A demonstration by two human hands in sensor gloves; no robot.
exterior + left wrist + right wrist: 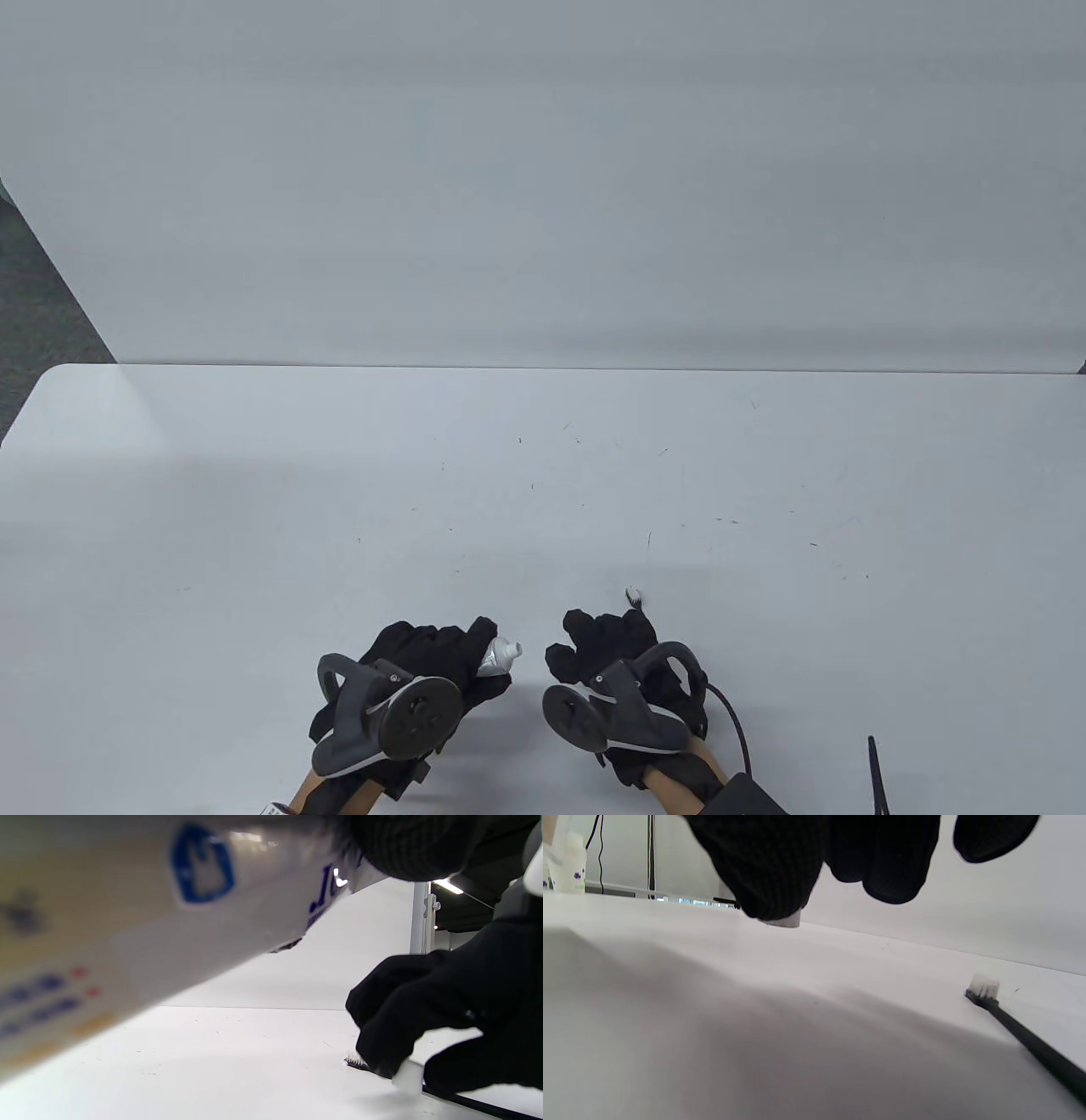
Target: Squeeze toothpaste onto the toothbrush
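My left hand (pixel 441 658) grips a white toothpaste tube (pixel 501 655) with blue print; its uncapped nozzle points right toward my right hand. The tube fills the left wrist view (pixel 148 933). My right hand (pixel 598 637) pinches the small white cap (pixel 785 921) in its fingertips, close above the table; the cap also shows in the left wrist view (pixel 407 1075). The black toothbrush (pixel 1018 1027) with white bristles lies flat on the table, untouched, under and beside my right hand. Its head (pixel 635 597) pokes out beyond the fingers.
The white table (pixel 543 509) stretches ahead to a white wall. A thin black rod (pixel 875 768) and a black cable (pixel 731 713) lie near the front edge at the right.
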